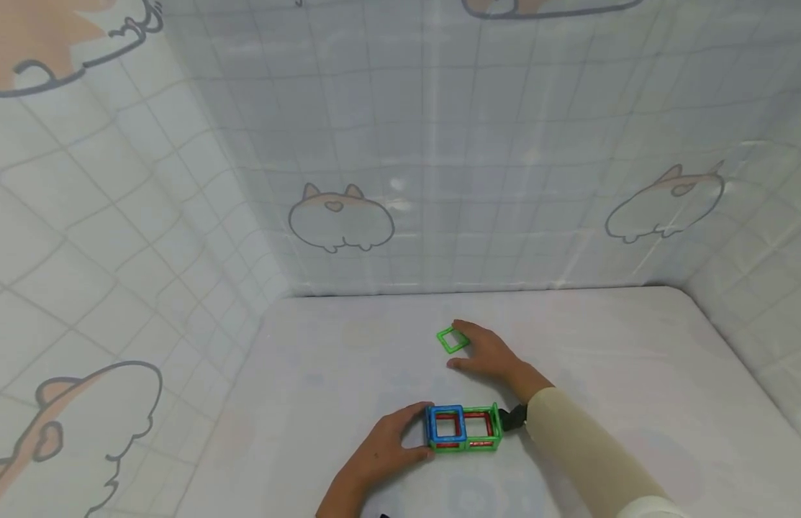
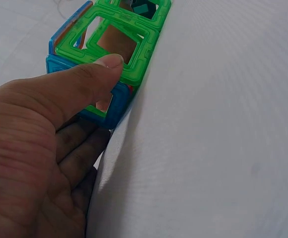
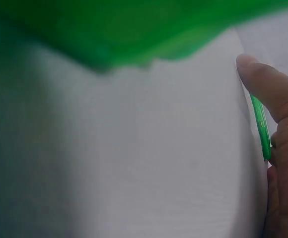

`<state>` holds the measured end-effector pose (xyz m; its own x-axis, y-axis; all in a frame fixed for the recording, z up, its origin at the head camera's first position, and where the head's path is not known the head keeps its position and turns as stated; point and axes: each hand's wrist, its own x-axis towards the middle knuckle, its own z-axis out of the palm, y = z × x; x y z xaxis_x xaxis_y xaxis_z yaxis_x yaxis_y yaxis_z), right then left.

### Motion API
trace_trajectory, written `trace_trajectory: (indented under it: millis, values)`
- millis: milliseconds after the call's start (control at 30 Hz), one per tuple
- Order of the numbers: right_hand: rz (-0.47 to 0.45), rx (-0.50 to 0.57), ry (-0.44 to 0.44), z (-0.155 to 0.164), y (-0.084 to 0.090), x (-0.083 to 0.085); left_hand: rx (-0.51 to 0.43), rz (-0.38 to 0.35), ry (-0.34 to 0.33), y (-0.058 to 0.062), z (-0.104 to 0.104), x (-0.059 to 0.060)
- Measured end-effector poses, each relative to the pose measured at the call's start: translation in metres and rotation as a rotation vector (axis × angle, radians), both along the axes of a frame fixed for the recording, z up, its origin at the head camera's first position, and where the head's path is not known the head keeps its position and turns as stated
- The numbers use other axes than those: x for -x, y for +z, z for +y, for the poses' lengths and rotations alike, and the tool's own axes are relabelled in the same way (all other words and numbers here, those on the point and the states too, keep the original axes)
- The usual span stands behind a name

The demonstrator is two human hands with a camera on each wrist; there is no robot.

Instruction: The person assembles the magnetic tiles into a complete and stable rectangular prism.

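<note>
A two-cell block of square magnetic tiles [image 1: 463, 426], with blue, green and red frames, lies on the white surface. My left hand [image 1: 388, 442] grips its left end; in the left wrist view the thumb presses a green tile [image 2: 143, 63] on the near side, and the other fingers are partly hidden behind. Farther back, my right hand [image 1: 489, 354] reaches over a loose green square tile [image 1: 450, 349] lying flat. Its fingers touch the tile's right edge, while the thumb stands apart from it. In the right wrist view, that tile [image 3: 261, 126] appears edge-on beside the hand.
A black wrist device [image 1: 513, 417] on the right arm sits against or very near the block's right end. White curtains [image 1: 439, 144] with a grid and cartoon animals rise behind and on both sides of the padded white surface [image 1: 348, 360].
</note>
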<state>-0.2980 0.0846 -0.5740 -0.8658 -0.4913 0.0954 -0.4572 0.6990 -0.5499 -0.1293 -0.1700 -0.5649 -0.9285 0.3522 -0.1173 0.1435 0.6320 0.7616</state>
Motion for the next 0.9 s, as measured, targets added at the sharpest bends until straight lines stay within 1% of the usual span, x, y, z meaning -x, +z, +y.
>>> trace_trajectory:
  millis: [167, 367, 500, 800, 900]
  values:
    - [-0.007, 0.007, -0.001, -0.002, 0.003, 0.0, -0.001, -0.001, 0.004, -0.002, 0.0, 0.0]
    - [-0.008, 0.022, -0.016, -0.004, 0.003, 0.0, 0.002, -0.019, 0.01, -0.001, 0.0, 0.001]
    - [-0.015, 0.023, -0.008, -0.001, 0.006, -0.002, 0.001, -0.02, 0.011, -0.001, -0.001, 0.002]
    - [-0.081, 0.006, -0.011, 0.005, 0.009, -0.005, -0.007, -0.016, 0.004, -0.001, -0.001, 0.0]
    - [-0.093, 0.003, -0.028, 0.006, 0.009, -0.007, -0.006, -0.014, -0.004, 0.0, -0.001, -0.002]
